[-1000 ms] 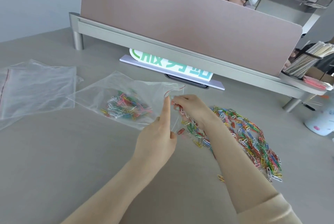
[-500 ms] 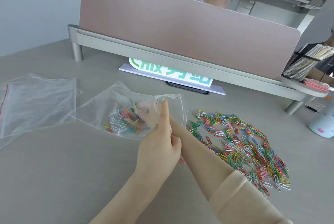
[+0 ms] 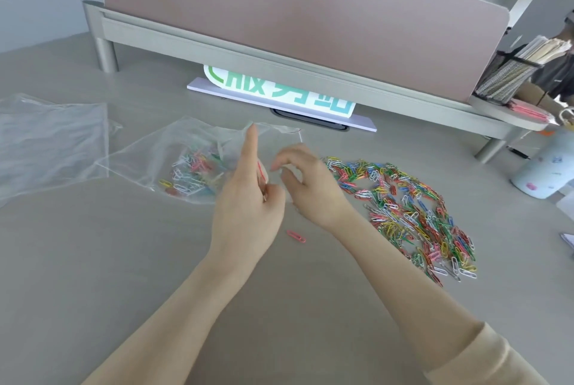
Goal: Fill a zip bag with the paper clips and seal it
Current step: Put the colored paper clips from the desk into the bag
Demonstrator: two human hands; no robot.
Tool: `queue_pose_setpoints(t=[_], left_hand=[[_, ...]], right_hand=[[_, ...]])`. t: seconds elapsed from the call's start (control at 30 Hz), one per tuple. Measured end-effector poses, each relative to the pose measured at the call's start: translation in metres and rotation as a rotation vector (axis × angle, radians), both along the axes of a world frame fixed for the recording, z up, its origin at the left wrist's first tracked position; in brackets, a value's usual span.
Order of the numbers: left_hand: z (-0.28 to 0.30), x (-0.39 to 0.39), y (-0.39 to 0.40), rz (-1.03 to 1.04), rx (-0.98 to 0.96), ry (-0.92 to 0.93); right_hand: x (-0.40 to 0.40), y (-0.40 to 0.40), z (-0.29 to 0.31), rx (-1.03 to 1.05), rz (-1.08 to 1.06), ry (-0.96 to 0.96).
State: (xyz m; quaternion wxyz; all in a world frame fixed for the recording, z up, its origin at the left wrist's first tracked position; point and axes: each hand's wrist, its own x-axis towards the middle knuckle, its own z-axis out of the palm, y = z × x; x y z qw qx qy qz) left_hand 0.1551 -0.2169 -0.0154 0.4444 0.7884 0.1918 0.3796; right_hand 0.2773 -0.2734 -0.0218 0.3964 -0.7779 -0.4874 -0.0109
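A clear zip bag [image 3: 186, 148] lies on the grey table, its mouth facing right, with several coloured paper clips [image 3: 192, 173] inside. My left hand [image 3: 248, 198] pinches the near edge of the bag's mouth, forefinger raised, holding the mouth apart. My right hand [image 3: 307, 186] hovers just outside the mouth, fingers loosely curled and apart, nothing in them. A large pile of coloured paper clips [image 3: 403, 213] spreads on the table to the right. One pink clip [image 3: 296, 236] lies alone below my hands.
Spare clear bags [image 3: 46, 142] lie at the far left. A pink desk divider [image 3: 295, 18] on a metal rail runs across the back, with a white sign [image 3: 279, 92] under it. A mesh holder [image 3: 509, 74] and a white cup [image 3: 543, 173] stand at right.
My right hand carried clips into the bag, reached deep inside, and has now come back out empty. More clips lie in the bag. The left hand kept hold of the mouth.
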Motion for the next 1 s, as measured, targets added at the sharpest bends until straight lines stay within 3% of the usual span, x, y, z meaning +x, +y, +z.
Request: queue_pose_setpoints(t=[0.1, 0.2, 0.37, 0.5, 0.7, 1.0], left_hand=[[-0.004, 0.002, 0.001, 0.033, -0.056, -0.072], [-0.006, 0.003, 0.001, 0.061, -0.093, -0.134], [-0.01, 0.004, -0.001, 0.055, -0.063, -0.13], [-0.012, 0.005, 0.0, 0.047, -0.064, -0.133], [-0.014, 0.006, -0.004, 0.025, -0.055, -0.123], [-0.015, 0.008, -0.004, 0.0, -0.082, -0.152]], right_hand=[[-0.013, -0.033, -0.013, 0.104, -0.223, -0.057], [-0.021, -0.041, -0.022, -0.099, -0.301, -0.078], [-0.031, -0.043, -0.038, -0.425, -0.125, -0.337], [-0.009, -0.04, -0.04, -0.548, -0.142, -0.306], [0.035, -0.03, -0.038, -0.581, -0.359, -0.301], [0.052, -0.022, -0.03, -0.474, -0.484, -0.274]])
